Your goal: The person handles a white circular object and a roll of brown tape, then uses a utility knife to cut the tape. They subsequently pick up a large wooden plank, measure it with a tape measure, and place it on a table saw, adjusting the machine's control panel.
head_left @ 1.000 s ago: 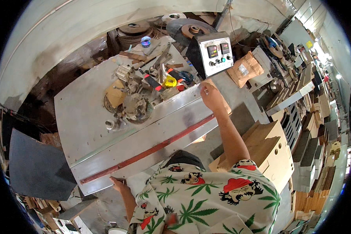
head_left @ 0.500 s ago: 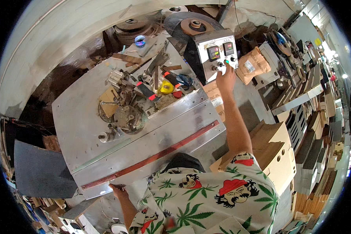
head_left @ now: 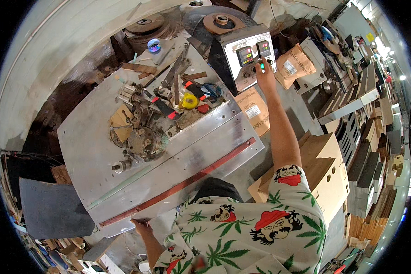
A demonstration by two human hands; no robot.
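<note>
My right arm reaches forward to a control box [head_left: 238, 62] with a pale front panel, two digital displays and several knobs. The fingers of my right hand [head_left: 266, 76] close around a green-lit knob [head_left: 262, 66] below the displays. My left hand [head_left: 142, 225] rests at the near edge of a metal worktable [head_left: 89, 146], fingers loosely apart and holding nothing. Just beyond it, a long dark-red strip [head_left: 178, 185] runs along the table's front. On the tabletop stands a greasy roller mechanism [head_left: 141, 140], with a yellow tape measure [head_left: 188, 101] close by.
Black-and-red tools [head_left: 163, 108] and metal bars lie beyond the mechanism, with a roll of clear tape [head_left: 154, 46] farther back. Brown paper sacks [head_left: 295, 66] stand beside the control box. At the right are a cardboard box [head_left: 322, 176] and stacked boards; a dark panel [head_left: 52, 208] lies left.
My right hand has shifted slightly up the panel, and its fingers now surround the green-lit knob. My left hand stays by the table edge. The whole view has shifted a little.
</note>
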